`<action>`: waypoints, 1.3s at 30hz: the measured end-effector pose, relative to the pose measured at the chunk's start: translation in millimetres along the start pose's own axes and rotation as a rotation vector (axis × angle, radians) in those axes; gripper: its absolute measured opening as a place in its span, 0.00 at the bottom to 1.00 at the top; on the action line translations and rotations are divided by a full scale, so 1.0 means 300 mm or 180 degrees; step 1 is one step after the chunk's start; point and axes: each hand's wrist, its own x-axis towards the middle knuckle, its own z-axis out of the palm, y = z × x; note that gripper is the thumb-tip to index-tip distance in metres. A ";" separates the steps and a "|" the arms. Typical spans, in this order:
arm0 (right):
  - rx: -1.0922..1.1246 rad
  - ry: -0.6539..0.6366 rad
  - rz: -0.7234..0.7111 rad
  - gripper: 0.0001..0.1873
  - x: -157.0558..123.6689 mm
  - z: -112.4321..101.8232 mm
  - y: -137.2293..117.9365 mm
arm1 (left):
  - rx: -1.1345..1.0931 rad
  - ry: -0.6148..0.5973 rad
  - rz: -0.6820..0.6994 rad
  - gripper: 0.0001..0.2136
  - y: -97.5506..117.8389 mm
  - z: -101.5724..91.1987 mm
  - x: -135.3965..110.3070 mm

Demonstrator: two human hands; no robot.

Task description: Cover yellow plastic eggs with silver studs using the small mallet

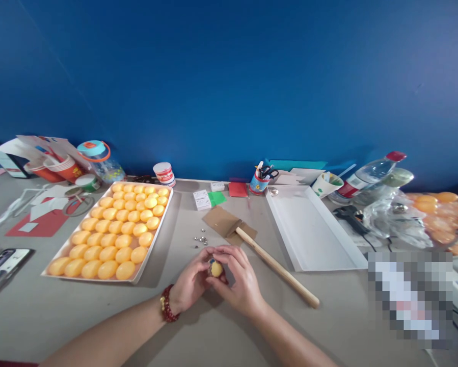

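Over the near middle of the worktop [175, 344], we curl our left hand [190, 283] and right hand [244, 285] partly closed around a small, round, yellow-faced object [216, 268], holding it between the fingers of both. Just beyond our hands lie small shiny pieces [203, 240]; to the right, a wooden handle [278, 268] reaches onto brown cardboard [218, 220]. Leftward sits a ball-filled tray [139, 271].

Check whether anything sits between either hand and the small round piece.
Nothing visible: left hand and right hand both touch the round piece. The wooden handle lies off to the right.
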 end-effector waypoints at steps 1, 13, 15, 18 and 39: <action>0.0003 0.0021 0.0045 0.19 -0.001 0.000 0.004 | -0.0061 -0.0061 -0.0040 0.11 0.006 0.001 0.000; 0.0038 0.0046 0.0205 0.20 -0.002 -0.003 0.010 | -0.0027 -0.0077 -0.0042 0.13 0.012 0.006 0.005; 0.0023 0.0069 0.0205 0.19 0.000 -0.007 0.012 | -0.0034 -0.0027 -0.0057 0.13 0.015 0.008 0.005; 0.0247 0.0036 0.0156 0.23 -0.001 -0.021 0.022 | 0.0007 -0.0009 -0.0127 0.14 0.018 0.007 0.007; -0.1632 -0.1124 -0.0546 0.03 0.214 0.154 0.071 | 0.1405 -0.1685 -0.0824 0.24 0.037 -0.035 -0.023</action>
